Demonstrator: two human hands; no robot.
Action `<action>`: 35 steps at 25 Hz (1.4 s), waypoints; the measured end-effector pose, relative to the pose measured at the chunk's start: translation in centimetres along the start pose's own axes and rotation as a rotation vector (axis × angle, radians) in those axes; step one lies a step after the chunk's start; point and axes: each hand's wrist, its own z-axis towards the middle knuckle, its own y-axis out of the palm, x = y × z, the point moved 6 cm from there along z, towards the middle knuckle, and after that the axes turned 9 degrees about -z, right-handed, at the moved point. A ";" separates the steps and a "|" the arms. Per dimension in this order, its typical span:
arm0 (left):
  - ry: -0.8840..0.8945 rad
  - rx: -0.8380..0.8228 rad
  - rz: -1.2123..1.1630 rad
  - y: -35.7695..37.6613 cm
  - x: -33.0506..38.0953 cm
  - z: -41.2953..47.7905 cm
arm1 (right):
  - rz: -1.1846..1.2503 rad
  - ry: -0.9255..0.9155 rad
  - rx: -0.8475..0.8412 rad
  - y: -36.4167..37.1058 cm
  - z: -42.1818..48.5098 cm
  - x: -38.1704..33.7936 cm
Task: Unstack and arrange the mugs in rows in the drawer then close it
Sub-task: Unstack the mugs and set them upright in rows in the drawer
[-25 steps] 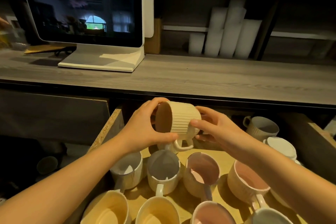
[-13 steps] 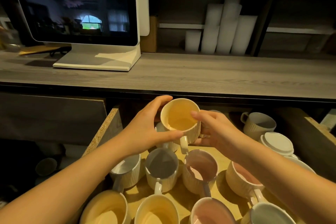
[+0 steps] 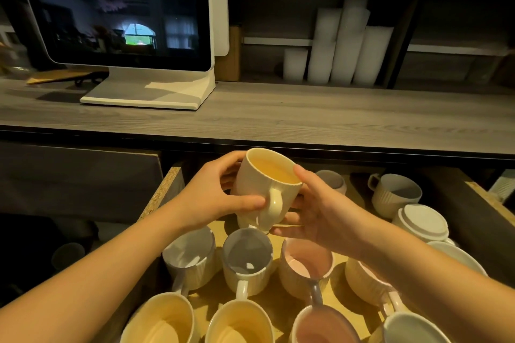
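Since a second ago the cream mug [image 3: 264,189] has turned from lying sideways to mouth-up, slightly tilted, handle toward the camera. Left hand [image 3: 214,198] grips its wall from 9 o'clock. Right hand [image 3: 323,211] holds it from 3 o'clock, thumb at rim, fingers curled below. Mug is above the open drawer [image 3: 164,192], at 12 o'clock from the grey-lined mug [image 3: 248,259].

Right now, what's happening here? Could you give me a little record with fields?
Held: cream mug, upright, handle toward the camera
Left hand: grips one side of the mug
Right hand: grips the other side, thumb at the rim
Where: above the drawer, which is open
Below: upright mugs in rows, handles toward the camera
Far right: one upside-down mug
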 end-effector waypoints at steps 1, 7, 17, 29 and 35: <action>-0.007 0.010 0.004 -0.3 0.0 0.0 | -0.093 -0.025 0.035 -0.4 0.1 -0.3; -0.065 -0.084 0.057 -1.1 -0.2 0.0 | -0.471 -0.144 0.044 -1.3 0.2 -3.5; -0.092 -0.138 0.188 -3.3 -1.3 0.4 | -0.802 -0.193 0.010 0.9 4.2 -5.0; -0.199 -0.055 0.875 -6.9 -4.4 0.2 | -1.129 -0.276 0.344 4.3 10.8 -2.2; -0.239 -0.071 0.965 -7.2 -5.5 0.0 | -1.176 -0.233 0.353 5.5 13.2 -1.5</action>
